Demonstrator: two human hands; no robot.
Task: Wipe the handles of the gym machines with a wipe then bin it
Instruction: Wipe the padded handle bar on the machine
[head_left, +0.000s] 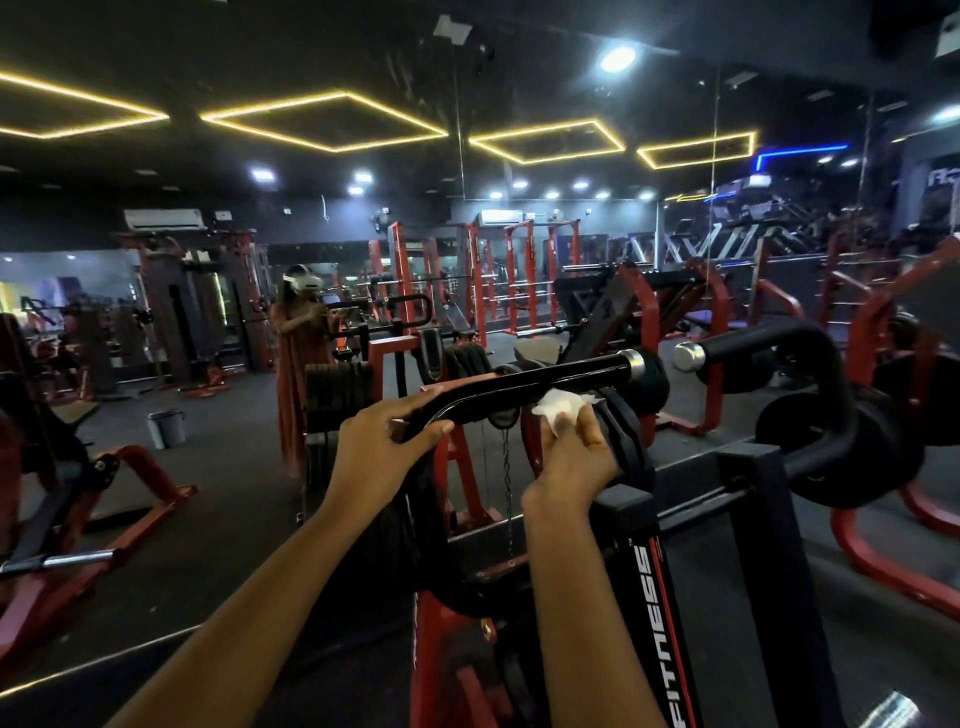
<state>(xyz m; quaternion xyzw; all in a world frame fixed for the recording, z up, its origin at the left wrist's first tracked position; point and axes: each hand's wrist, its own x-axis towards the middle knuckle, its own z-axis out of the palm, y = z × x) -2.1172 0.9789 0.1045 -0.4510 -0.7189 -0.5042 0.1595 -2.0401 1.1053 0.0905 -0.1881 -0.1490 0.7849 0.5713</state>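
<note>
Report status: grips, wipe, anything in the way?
Left grip holds black handle at its bend. Right grip pinches white wipe under handle. Weight plates close beside it.

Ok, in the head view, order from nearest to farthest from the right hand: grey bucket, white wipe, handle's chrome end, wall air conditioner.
1. white wipe, in the right hand
2. chrome end, just above, on the handle
3. grey bucket, floor, far left
4. air conditioner, high on back wall
</note>
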